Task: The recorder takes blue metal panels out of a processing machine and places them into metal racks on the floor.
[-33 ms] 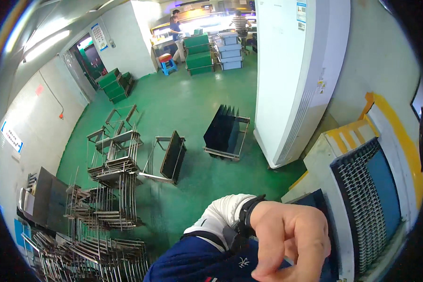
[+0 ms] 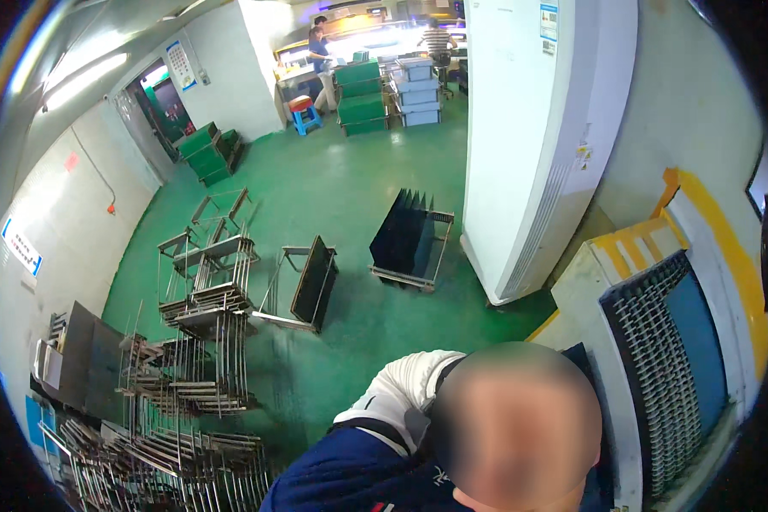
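My left hand (image 2: 525, 435) is raised close to the camera at the lower right, below a white sleeve (image 2: 397, 392). A round blurred patch covers most of it, so its fingers are smeared now. In the frame just before, the fingers curl inward and the forefinger bends toward the thumb; whatever lies between them cannot be made out. Behind the hand, the edge of a dark flat panel (image 2: 582, 357) shows. Beside that stands a cream machine (image 2: 590, 286) with a metal mesh belt (image 2: 657, 367). My right hand is outside the picture.
Metal racks (image 2: 183, 392) crowd the left side. On the green floor (image 2: 316, 171) stand a frame with a dark board (image 2: 316, 282) and a rack of dark panels (image 2: 401, 243). A tall white cabinet unit (image 2: 525, 162) rises at right. Two people (image 2: 319, 60) are near far benches.
A blurred patch now covers the hand that showed plainly before. The hand and the surroundings stay in nearly the same place.
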The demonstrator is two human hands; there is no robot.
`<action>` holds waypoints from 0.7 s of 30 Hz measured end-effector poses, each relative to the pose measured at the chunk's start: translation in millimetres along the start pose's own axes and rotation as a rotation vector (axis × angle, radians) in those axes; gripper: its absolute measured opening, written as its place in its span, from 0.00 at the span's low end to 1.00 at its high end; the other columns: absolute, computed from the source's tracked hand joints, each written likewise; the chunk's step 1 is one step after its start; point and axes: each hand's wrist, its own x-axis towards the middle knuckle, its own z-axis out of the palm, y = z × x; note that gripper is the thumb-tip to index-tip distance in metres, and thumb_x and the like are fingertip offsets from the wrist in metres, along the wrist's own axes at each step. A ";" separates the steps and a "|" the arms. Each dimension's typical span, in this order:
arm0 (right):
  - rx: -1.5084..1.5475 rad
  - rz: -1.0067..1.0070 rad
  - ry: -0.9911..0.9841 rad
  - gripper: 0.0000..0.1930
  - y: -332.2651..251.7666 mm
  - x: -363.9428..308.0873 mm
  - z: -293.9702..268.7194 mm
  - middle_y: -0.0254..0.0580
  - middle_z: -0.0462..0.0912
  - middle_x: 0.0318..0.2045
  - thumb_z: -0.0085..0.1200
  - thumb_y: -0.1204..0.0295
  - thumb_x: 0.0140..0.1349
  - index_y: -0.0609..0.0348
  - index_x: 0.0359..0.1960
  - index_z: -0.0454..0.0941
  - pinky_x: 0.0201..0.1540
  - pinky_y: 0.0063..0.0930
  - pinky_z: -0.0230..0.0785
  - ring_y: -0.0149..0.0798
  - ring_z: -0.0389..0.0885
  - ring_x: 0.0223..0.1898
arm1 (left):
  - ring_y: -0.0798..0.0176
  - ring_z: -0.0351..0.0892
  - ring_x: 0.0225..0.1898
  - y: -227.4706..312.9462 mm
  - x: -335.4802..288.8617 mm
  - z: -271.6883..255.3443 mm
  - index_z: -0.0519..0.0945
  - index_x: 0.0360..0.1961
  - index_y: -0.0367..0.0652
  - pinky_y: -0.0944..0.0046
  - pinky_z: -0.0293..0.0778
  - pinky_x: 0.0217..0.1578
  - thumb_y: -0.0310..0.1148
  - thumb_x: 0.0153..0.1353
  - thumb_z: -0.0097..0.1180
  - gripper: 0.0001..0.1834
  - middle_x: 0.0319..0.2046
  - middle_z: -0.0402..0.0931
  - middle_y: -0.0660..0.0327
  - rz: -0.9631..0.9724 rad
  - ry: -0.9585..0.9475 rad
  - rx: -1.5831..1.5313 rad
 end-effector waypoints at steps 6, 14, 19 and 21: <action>0.371 -0.174 0.151 0.19 -45.0 36.0 -6.2 0.47 0.81 0.33 0.54 0.66 0.60 0.68 0.47 0.70 0.34 0.34 0.70 0.44 0.77 0.33 | 0.72 0.72 0.17 -4.6 12.3 -3.1 0.70 0.48 0.17 0.70 0.66 0.15 0.28 0.64 0.55 0.20 0.21 0.76 0.54 0.022 -0.177 -0.224; 1.794 -1.862 0.700 0.28 -346.2 -10.8 -295.0 0.42 0.82 0.23 0.46 0.65 0.70 0.85 0.58 0.60 0.21 0.09 0.67 0.22 0.74 0.15 | 0.67 0.74 0.21 -12.1 8.1 -10.9 0.75 0.37 0.25 0.67 0.67 0.19 0.31 0.62 0.58 0.14 0.22 0.76 0.57 0.007 -0.394 -0.326; 1.953 -1.825 0.505 0.22 -350.1 -14.8 -307.4 0.45 0.82 0.25 0.49 0.69 0.69 0.85 0.51 0.68 0.21 0.11 0.65 0.23 0.75 0.18 | 0.64 0.75 0.23 -15.8 5.6 -17.1 0.77 0.32 0.28 0.65 0.67 0.20 0.32 0.61 0.60 0.13 0.23 0.76 0.58 -0.016 -0.474 -0.349; 1.952 -1.838 0.484 0.21 -352.3 -15.3 -309.6 0.45 0.82 0.25 0.49 0.70 0.69 0.85 0.50 0.69 0.22 0.11 0.65 0.24 0.75 0.18 | 0.65 0.75 0.22 -13.9 5.4 -11.4 0.77 0.34 0.27 0.66 0.67 0.20 0.31 0.61 0.59 0.13 0.23 0.76 0.58 0.003 -0.408 -0.337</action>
